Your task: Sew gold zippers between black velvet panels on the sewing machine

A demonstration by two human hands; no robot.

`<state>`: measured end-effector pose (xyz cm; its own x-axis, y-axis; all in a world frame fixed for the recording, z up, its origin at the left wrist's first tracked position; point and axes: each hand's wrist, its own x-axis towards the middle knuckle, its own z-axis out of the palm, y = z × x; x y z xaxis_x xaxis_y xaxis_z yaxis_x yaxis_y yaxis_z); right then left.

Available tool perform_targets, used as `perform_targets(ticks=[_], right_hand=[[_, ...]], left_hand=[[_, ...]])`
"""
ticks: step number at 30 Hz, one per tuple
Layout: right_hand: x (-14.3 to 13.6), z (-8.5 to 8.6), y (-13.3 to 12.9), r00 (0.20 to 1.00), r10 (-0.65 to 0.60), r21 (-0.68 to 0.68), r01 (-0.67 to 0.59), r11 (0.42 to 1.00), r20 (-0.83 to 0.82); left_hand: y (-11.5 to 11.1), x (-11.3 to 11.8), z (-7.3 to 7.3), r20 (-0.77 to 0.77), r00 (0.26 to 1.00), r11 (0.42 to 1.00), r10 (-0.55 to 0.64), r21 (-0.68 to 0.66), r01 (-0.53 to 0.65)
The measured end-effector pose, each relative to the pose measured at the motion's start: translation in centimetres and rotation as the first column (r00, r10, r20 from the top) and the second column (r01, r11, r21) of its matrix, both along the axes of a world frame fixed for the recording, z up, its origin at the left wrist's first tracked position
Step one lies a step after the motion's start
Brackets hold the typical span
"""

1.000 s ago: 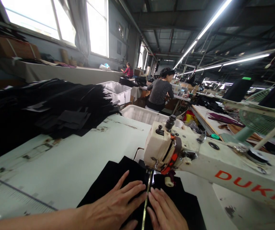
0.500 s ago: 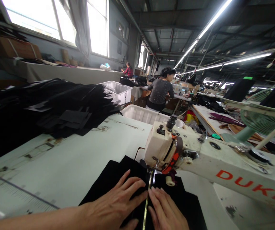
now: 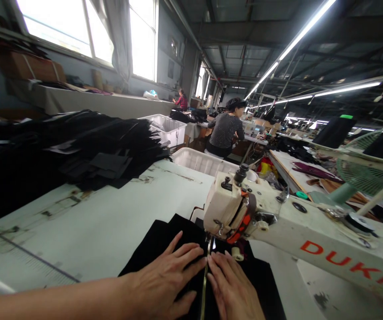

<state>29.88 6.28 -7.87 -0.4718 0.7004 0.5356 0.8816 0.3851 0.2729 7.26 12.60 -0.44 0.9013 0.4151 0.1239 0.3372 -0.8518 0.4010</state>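
Both hands lie flat and spread on the black fabric (image 3: 164, 242) at the sewing machine (image 3: 231, 209), left hand (image 3: 164, 282) and right hand (image 3: 233, 289) flanking the zipper tape (image 3: 204, 284) to hold it straight under the needle

black cloth (image 3: 164, 242): matt | sewing machine (image 3: 298, 226): glossy enamel | table (image 3: 87, 222): scuffed

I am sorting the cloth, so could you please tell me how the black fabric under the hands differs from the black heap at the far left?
The black fabric piece lies flat and single under the left hand and right hand; the heap of black cut pieces is stacked high, untouched. Both rest on the pale table.
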Motion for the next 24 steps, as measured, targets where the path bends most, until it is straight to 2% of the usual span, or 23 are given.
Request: perform_targets(ticks=[5,14,17,21,24], right_hand=[[0.2,0.6,1.0,1.000,-0.015,-0.008,0.015,1.000,0.012],[-0.5,1.4,1.4,0.999,-0.025,0.031,0.026,0.999,-0.030],[-0.2,1.3,1.5,1.000,-0.008,0.032,0.009,0.999,-0.008],[0.3,0.8,1.4,0.999,-0.007,-0.035,0.008,0.999,0.039],[0.1,0.7,1.4,0.999,-0.034,-0.058,0.034,0.998,0.008]], left_hand=[[0.9,0.5,-0.3,0.020,1.000,0.999,-0.004,0.038,0.003],[1.3,0.8,-0.6,0.049,0.999,0.998,-0.001,0.061,-0.002],[1.4,0.8,-0.6,0.049,0.999,0.998,-0.012,0.057,0.009],[1.5,0.8,-0.5,0.003,1.000,0.999,-0.013,0.051,0.013],[1.7,0.8,-0.8,0.023,1.000,0.998,-0.005,0.065,0.003]])
